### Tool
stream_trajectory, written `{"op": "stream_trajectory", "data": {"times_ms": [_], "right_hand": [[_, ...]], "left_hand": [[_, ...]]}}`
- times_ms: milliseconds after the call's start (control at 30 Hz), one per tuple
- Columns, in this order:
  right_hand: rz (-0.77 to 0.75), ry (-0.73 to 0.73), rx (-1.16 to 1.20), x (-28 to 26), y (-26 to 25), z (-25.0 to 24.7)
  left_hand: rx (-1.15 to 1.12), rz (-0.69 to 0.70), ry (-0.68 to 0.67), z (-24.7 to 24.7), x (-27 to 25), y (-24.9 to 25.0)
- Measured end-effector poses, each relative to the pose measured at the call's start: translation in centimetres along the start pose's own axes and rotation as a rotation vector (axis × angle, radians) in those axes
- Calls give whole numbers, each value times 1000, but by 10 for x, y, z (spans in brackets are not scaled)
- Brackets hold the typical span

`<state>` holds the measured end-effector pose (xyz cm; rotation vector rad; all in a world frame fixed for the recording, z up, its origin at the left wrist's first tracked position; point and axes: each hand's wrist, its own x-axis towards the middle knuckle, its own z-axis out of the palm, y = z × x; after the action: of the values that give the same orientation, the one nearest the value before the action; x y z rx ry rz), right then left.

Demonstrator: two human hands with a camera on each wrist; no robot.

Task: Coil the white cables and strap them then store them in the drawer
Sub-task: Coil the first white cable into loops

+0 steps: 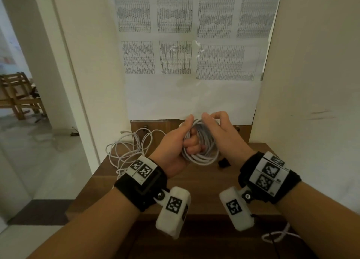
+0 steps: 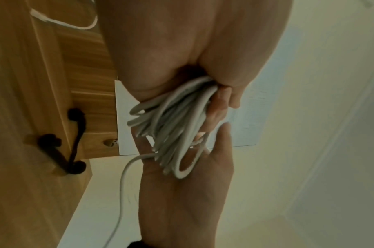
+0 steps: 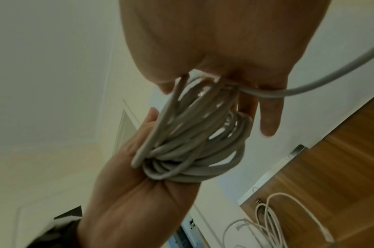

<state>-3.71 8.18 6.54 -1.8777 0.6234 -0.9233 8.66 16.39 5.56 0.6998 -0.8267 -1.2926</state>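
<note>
A coil of white cable (image 1: 198, 153) is held above the wooden table (image 1: 204, 182) by both hands. My left hand (image 1: 191, 141) grips its lower left side, fingers curled through the loop. My right hand (image 1: 214, 120) curls over the top of the coil, thumb on the near side. In the left wrist view the coil (image 2: 171, 120) hangs from my left palm against the right hand (image 2: 182, 193), and a loose tail (image 2: 122, 184) runs down. In the right wrist view the coil (image 3: 192, 142) lies across the left palm (image 3: 128, 193). A second white cable (image 1: 132, 147) lies loose on the table's left.
A black strap (image 1: 224, 163) lies on the table right of the coil; black straps (image 2: 73, 142) also show in the left wrist view. A paper sheet with tables (image 1: 192, 63) covers the wall behind. A bit of white cord (image 1: 278, 236) hangs at the lower right.
</note>
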Motion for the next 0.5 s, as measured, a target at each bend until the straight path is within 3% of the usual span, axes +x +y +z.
{"op": "stream_trajectory", "data": {"times_ms": [67,200,333,500], "right_hand": [[12,-51,-2,0,-2,1],[-110,-90,-15,2,1,1],[-227,-44,-153,2,-2,2],[-243,-51,-231,5,3,3]], "left_hand": [[-25,-8,-24,-2,0,0],[-69,-19,-86,-2,-3,2],[-23,36,-20,3,-9,0],[-94,32,-91,2,-17,-7]]}}
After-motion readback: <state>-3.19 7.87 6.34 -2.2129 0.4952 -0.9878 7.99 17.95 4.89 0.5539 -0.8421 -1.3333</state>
